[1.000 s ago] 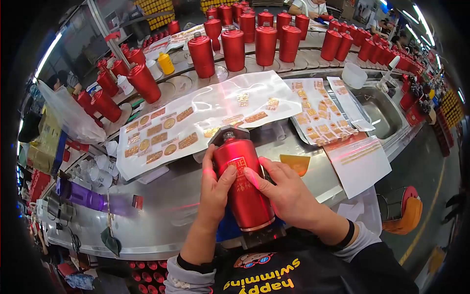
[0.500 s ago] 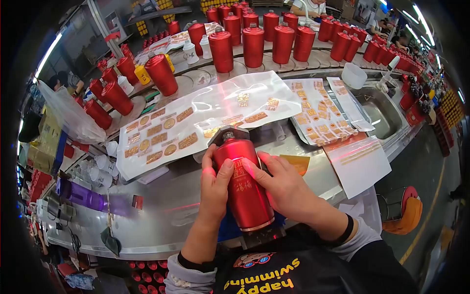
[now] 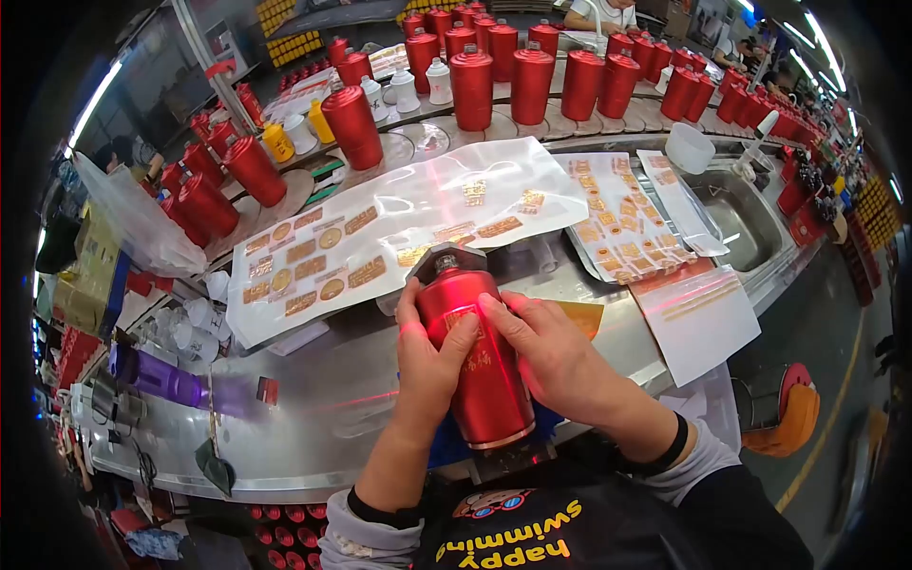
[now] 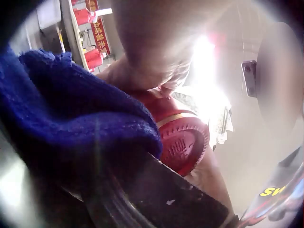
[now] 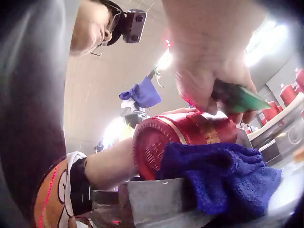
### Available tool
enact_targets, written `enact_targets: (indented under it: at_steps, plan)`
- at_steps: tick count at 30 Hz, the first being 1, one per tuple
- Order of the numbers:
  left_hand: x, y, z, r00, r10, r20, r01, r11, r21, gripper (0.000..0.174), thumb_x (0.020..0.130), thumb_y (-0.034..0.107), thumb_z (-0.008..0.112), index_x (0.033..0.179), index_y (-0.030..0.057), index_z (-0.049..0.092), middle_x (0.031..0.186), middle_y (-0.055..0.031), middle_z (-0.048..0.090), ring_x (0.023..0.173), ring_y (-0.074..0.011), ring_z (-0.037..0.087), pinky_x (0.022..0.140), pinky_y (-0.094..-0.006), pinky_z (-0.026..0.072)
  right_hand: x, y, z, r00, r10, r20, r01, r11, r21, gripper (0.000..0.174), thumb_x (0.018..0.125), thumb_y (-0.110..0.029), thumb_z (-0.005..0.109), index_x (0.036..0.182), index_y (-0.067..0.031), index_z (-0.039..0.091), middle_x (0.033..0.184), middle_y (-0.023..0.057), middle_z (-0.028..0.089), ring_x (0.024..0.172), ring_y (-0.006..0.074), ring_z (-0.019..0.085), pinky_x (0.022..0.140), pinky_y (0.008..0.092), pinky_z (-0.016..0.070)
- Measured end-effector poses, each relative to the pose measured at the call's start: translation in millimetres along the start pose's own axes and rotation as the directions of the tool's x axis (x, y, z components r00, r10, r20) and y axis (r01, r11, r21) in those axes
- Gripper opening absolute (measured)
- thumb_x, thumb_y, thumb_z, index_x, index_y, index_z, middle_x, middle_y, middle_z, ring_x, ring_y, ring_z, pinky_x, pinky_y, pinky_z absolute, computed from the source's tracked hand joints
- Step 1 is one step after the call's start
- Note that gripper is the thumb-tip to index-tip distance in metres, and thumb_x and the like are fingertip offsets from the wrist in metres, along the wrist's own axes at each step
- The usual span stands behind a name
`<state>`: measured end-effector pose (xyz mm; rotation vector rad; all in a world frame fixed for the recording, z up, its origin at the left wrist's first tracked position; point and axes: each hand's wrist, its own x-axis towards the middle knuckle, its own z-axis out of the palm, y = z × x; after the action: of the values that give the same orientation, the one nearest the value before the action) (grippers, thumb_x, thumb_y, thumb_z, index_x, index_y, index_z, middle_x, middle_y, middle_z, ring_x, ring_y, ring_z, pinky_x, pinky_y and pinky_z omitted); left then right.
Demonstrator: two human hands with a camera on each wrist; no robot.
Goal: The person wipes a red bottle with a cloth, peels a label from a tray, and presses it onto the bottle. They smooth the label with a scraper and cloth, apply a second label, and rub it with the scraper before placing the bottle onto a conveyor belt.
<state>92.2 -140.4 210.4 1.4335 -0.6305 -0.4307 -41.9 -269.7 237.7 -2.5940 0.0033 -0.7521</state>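
A red bottle (image 3: 483,380) lies tilted on a dark support, neck away from the person, gold characters facing up. The left hand (image 3: 427,361) curls round its left side, thumb on the front beside the characters. Across the upper right of the bottle reaches the right hand (image 3: 570,366), its thumb touching the surface near the gold print. In the right wrist view, the right hand (image 5: 213,71) grips a flat green piece (image 5: 244,99), pointed at one end. A blue cloth (image 5: 223,171) lies under the bottle; the left wrist view shows the bottle's embossed base (image 4: 183,148).
Beyond the bottle lies a sheet of gold stickers (image 3: 399,214), with a second sticker sheet (image 3: 622,218) to its right. Red bottles (image 3: 472,90) stand along the conveyor behind. A yellow translucent piece (image 3: 584,318), white papers (image 3: 698,328) and a purple bottle (image 3: 161,378) are on the bench.
The right thumb has moved up the bottle and the left thumb slightly right. The tilted bottle stays in both hands. On the conveyor, the bottles have shifted right.
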Motion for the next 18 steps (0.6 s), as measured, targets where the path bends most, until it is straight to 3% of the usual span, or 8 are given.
enact_targets:
  at_steps: [10, 16, 18]
  plan:
    - [-1, -4, 1, 1.0, 0.026, -0.004, -0.026, 1.0, -0.012, 0.092, 0.086, 0.03, 0.074, 0.147, -0.0118, 0.019, 0.138, -0.0248, 0.045, 0.126, -0.0271, 0.049, 0.105, -0.0354, 0.0405, 1, -2, -1, 1.0, -0.004, 0.016, 0.005, 1.0, -0.006, 0.068, 0.077, -0.002, 0.067, 0.142, -0.0078, 0.048, 0.126, 0.0273, 0.051, 0.103, 0.0414, 0.056, 0.092, 0.0462, 0.0468]
    - [-6, 11, -2, 0.993, -0.07, 0.092, 0.099, 0.924, -0.37, 0.076, 0.096, 0.024, 0.062, 0.149, -0.0075, 0.019, 0.139, -0.0187, 0.045, 0.121, -0.021, 0.051, 0.103, -0.0326, 0.0422, 1, -1, -2, 1.0, -0.007, 0.024, 0.007, 1.0, -0.004, 0.066, 0.077, -0.002, 0.067, 0.14, -0.0066, 0.05, 0.126, 0.0273, 0.051, 0.103, 0.041, 0.056, 0.092, 0.0457, 0.0469]
    - [-6, 11, -2, 0.991, -0.079, 0.104, 0.113, 0.916, -0.385, 0.071, 0.098, 0.022, 0.059, 0.15, -0.0069, 0.019, 0.138, -0.0179, 0.045, 0.121, -0.0196, 0.051, 0.103, -0.0322, 0.0418, 2, 0, -2, 0.999, -0.009, 0.033, 0.009, 1.0, -0.01, 0.065, 0.076, -0.001, 0.067, 0.139, -0.0063, 0.051, 0.125, 0.0272, 0.051, 0.103, 0.0409, 0.056, 0.092, 0.0456, 0.047]
